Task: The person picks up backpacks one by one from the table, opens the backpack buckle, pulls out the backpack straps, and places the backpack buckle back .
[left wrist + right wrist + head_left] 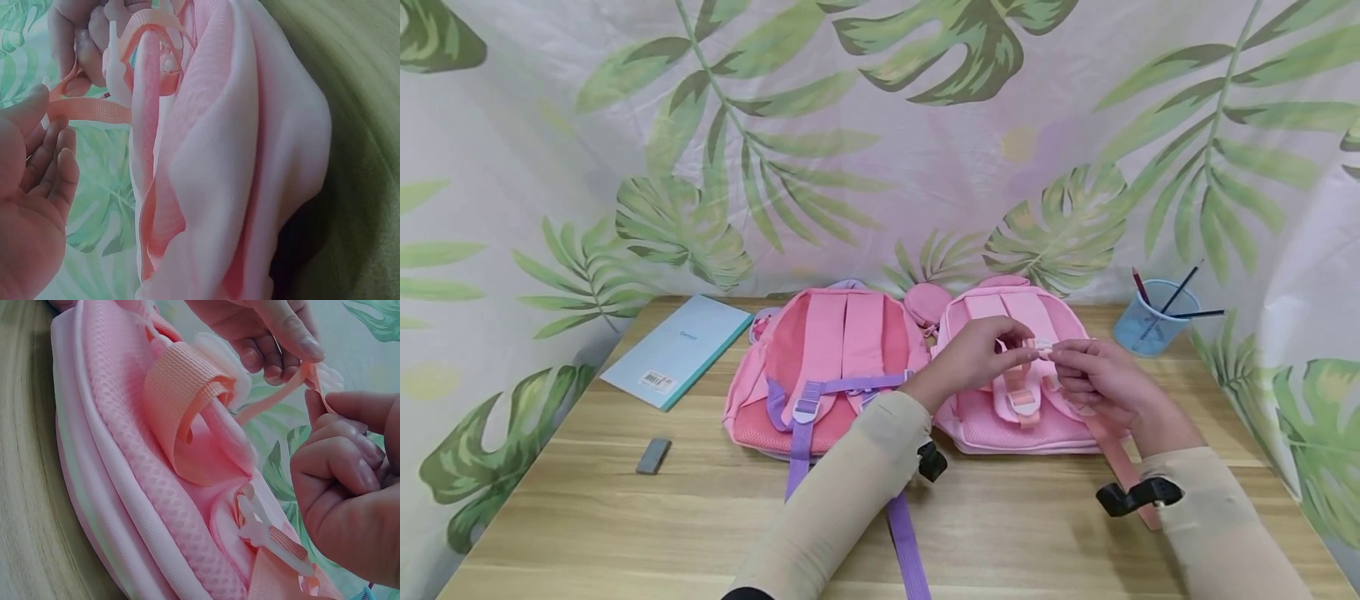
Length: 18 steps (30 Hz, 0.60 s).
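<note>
Both hands meet over the light-pink backpack (985, 429), which lies with its shoulder straps facing up. Between finger and thumb my left hand (981, 354) pinches a peach webbing strap (94, 111) at a small white buckle (331, 377). Close by on the right, my right hand (1097, 375) pinches the same webbing between thumb and curled index finger. A white strap adjuster (1022, 402) sits on the shoulder strap below the hands. In the right wrist view, a wide peach loop (172, 394) wraps around a padded strap. Another peach strap (1120, 458) hangs down toward the table front.
Left of it lies a second pink backpack (752, 433) with purple straps (910, 542) trailing forward. A light-blue notebook (688, 337) and a grey eraser (653, 457) lie at the left. At the back right stands a blue mesh cup (1150, 325) with several pencils.
</note>
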Tool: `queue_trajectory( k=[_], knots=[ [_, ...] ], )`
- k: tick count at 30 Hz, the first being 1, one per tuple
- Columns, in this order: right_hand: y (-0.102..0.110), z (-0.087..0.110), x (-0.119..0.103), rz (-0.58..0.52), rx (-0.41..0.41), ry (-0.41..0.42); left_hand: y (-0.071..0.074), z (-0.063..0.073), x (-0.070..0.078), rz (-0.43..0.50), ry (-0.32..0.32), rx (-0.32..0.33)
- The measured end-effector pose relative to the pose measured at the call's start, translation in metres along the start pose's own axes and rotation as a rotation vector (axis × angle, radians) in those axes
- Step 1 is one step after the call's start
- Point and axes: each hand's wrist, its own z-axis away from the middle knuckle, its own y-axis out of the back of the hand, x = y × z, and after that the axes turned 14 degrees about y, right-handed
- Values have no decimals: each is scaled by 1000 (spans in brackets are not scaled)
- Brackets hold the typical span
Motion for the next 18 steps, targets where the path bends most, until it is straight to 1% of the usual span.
queue_trajectory(
  k=[3,5,10,15,18],
  knots=[
    [-2,-2,1,8,29,-25,0,1,0,17,7,0],
    [-4,-3,1,0,42,-28,-1,1,-2,20,16,4],
    [-9,-7,6,-40,47,-11,-2,2,-4,36,46,21],
    [-13,-11,9,-51,36,17,-3,1,-4,56,37,32],
    [-14,-13,11,-42,31,33,-3,2,-4,53,44,51]
  ],
)
